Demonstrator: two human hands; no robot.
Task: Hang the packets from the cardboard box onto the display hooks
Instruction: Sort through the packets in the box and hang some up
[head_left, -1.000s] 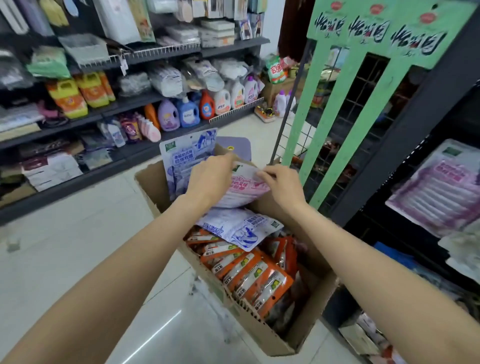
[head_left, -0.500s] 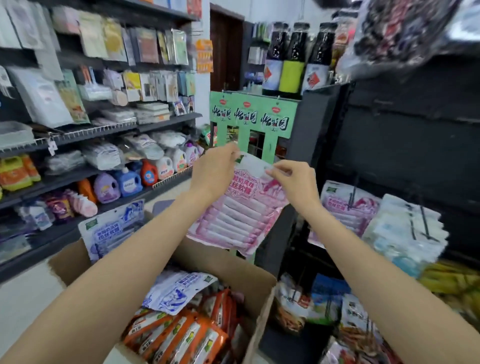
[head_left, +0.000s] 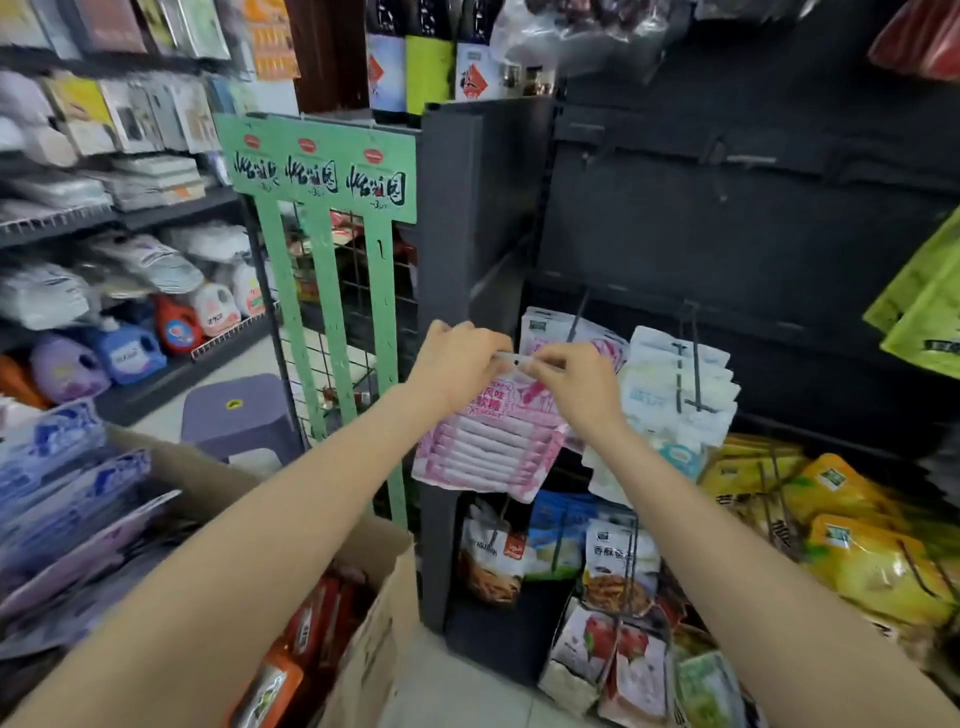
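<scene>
**Up at the hooks with a pink packet**

Here, the big dark display rack (head_left: 727, 234) fills the space in front of me. Its hooks hold many packets. Yellow packets (head_left: 831, 525) hang at its right edge, and white packets (head_left: 675, 384) hang on a hook (head_left: 693, 358) near the middle. Just left of those, another pink packet (head_left: 550, 332) hangs on its own hook (head_left: 576, 317).

The cardboard box (head_left: 374, 623) sits low by my left arm. Orange packets (head_left: 311, 623) lie inside it near its right wall, and blue packets (head_left: 57, 467) stand at its left side.

A green sign stand (head_left: 332, 249) is left of the rack, with a purple stool (head_left: 239, 410) beside it.

I hold the pink packet (head_left: 488, 447) up in front of the rack, just before the hanging pink one. My left hand (head_left: 457, 364) pinches its top strip at the left end. My right hand (head_left: 571, 379) pinches the same strip at the right end. The packet hangs down from my fingers.
</scene>
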